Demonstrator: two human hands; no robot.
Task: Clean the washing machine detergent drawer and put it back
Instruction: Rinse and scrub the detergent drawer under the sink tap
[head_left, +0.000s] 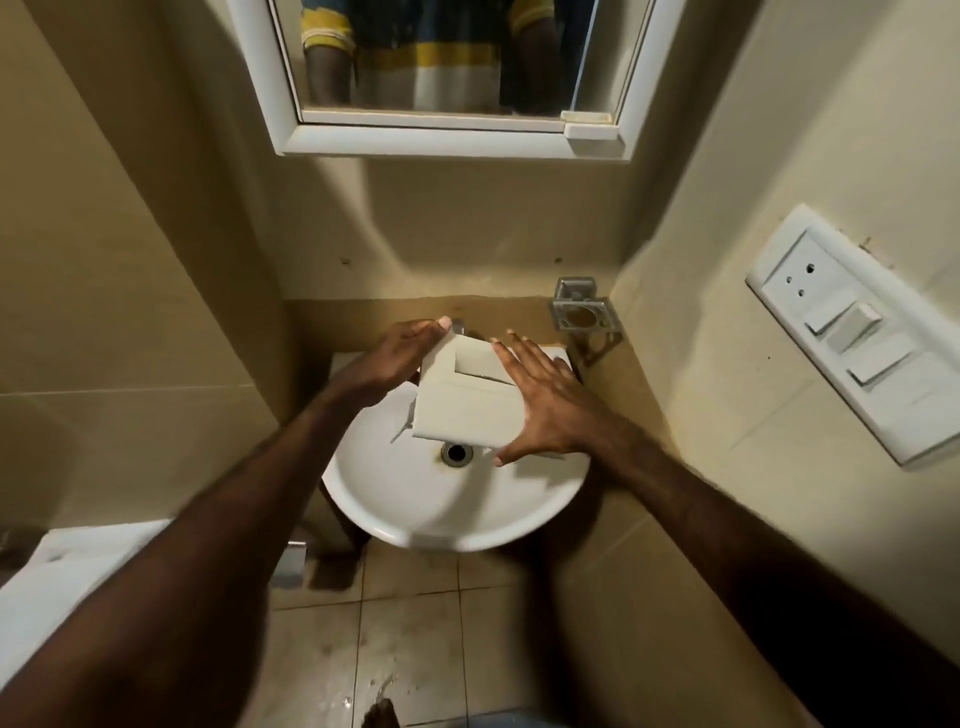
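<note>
The white detergent drawer (462, 400) is held over the white basin (415, 499), its flat front panel with a recessed handle facing up. My left hand (400, 353) lies along the drawer's left edge with straight fingers. My right hand (540, 400) lies flat on the panel's right side, fingers spread and the thumb at its lower right corner. The drawer's compartments are hidden underneath. The tap (458, 327) is mostly hidden behind my left hand and the drawer.
The drain (457, 453) shows just below the drawer. A metal holder (584, 314) is mounted right of the basin. A mirror (447, 78) hangs above; a switch panel (857, 332) is on the right wall. A white surface (57, 577) lies lower left, wet floor tiles (395, 623) below.
</note>
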